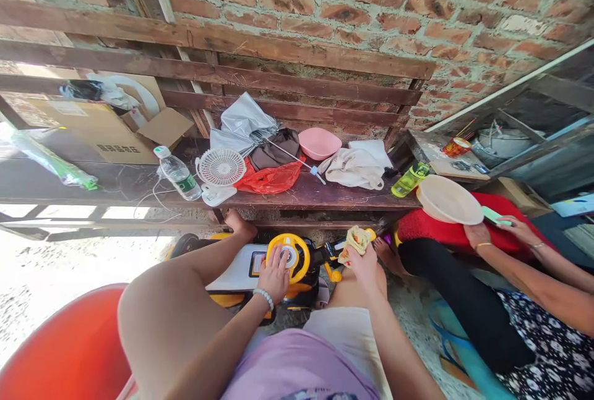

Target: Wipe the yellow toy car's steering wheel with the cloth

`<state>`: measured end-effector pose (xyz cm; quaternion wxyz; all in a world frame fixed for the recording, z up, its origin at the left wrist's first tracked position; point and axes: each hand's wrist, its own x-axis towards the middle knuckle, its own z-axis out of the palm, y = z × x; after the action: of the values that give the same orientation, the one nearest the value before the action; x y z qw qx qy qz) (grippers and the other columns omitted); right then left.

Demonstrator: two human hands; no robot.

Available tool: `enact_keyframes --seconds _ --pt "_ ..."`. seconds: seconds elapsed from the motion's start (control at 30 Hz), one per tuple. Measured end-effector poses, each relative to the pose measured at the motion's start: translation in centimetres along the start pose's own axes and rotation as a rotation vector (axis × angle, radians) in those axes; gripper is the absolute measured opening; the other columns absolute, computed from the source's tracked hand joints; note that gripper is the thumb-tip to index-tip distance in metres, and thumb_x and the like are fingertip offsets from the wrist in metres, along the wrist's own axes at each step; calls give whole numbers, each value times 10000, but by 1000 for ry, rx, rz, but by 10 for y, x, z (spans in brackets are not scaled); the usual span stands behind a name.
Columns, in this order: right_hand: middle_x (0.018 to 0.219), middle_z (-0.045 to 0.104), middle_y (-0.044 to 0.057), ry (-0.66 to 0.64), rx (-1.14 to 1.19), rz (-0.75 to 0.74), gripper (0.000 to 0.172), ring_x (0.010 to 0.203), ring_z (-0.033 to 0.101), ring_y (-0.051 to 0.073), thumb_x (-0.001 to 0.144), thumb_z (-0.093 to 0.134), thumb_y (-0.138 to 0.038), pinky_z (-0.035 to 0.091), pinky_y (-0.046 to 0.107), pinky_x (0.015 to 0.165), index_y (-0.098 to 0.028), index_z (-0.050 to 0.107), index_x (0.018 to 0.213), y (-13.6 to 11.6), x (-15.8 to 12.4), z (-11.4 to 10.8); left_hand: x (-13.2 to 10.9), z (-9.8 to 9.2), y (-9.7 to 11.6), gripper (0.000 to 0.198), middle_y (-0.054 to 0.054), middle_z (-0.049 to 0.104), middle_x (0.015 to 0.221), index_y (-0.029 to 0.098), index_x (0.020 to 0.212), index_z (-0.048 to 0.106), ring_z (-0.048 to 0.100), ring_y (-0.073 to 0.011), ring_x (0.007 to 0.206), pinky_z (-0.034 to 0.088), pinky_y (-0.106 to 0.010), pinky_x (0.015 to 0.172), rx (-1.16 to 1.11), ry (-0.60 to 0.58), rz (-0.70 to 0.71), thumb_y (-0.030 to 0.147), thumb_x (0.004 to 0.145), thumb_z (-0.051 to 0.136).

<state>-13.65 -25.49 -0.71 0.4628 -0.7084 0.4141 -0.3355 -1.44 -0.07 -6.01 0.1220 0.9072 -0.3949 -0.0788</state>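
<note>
My left hand [275, 277] lies with outstretched fingers on the yellow steering wheel [304, 262] of a toy ride-on car [236, 268], its palm over the lower left of the rim. A pale bead bracelet [264, 297] circles that wrist. On the other side, my right hand [364, 266] is closed around a filled flatbread wrap [357, 240], held upright above my right knee. Bits of green and orange filling show at its top. The car, black, white and yellow, stands between my legs, partly covered by them.
A wooden bench [260, 201] holds a water bottle [179, 172], white fan [221, 168], umbrella [248, 119], red bag [271, 176], pink bowl [320, 142] and cardboard box [104, 131]. At right, another person's hands hold a basin [449, 199] and a phone [494, 215].
</note>
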Motion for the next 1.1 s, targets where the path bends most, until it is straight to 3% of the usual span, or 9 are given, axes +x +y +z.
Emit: enact_keyframes --seconds 0.13,0.23,0.37,0.5,0.6,0.73,0.8,0.93,1.1 --pt "1525 559 158 -201 -416 -548 554 1445 480 337 812 596 -205 407 574 1189 -206 628 1365 -27 -28 17 -1 1 -1 642 -156 291 1733 148 1607 454 279 -330 1606 376 -554 1216 -16 8 -4 212 968 477" --pt "1557 562 125 -395 -717 -706 554 1532 378 317 866 493 -87 239 587 1288 -216 660 1378 -11 -48 41 -1 0 -2 647 -159 284 1736 140 1609 447 275 -321 1609 372 -538 1224 -35 4 10 210 966 475" --pt "1368 711 135 -606 -819 -665 564 1430 526 291 832 480 -78 315 482 1277 -169 708 1339 38 -58 75 0 0 -3 676 -157 287 1737 149 1626 418 269 -315 1612 370 -536 1230 -57 -23 8 214 956 487" --pt "1282 746 167 -553 -705 -580 461 1352 604 336 841 524 -124 385 501 1235 -142 764 1234 68 -66 97 0 2 -4 675 -164 271 1740 142 1630 407 265 -323 1613 357 -556 1237 -53 -29 -5 217 963 476" --pt "1338 729 135 -562 -677 -580 480 1382 588 321 857 533 -128 368 504 1254 -194 748 1281 79 -80 94 0 3 -4 673 -166 282 1736 138 1625 417 266 -322 1613 372 -546 1232 -55 -13 11 209 958 483" --pt "1429 686 106 -845 -743 -739 534 1455 516 269 913 462 -104 349 503 1272 -223 680 1385 84 -95 80 -1 4 -5 662 -153 311 1729 159 1613 443 298 -315 1602 428 -524 1195 -42 9 2 213 955 487" --pt "1501 636 97 -901 -755 -793 558 1491 471 265 944 433 -110 327 537 1278 -240 628 1451 81 -94 79 -1 3 -5 653 -157 319 1724 159 1611 448 303 -317 1600 425 -531 1198 -38 10 4 218 961 482" --pt "1619 514 107 -724 -886 -610 684 1573 345 290 903 417 -70 249 545 1310 -216 516 1564 72 -80 90 0 1 -4 645 -161 303 1729 140 1611 445 306 -321 1598 406 -531 1218 -36 -4 2 208 969 469" --pt "1627 502 111 -641 -843 -492 747 1564 368 265 866 353 -19 261 495 1314 -185 492 1581 74 -70 100 0 2 -4 653 -161 303 1730 139 1623 419 285 -323 1606 426 -545 1203 -33 -3 2 207 975 456"
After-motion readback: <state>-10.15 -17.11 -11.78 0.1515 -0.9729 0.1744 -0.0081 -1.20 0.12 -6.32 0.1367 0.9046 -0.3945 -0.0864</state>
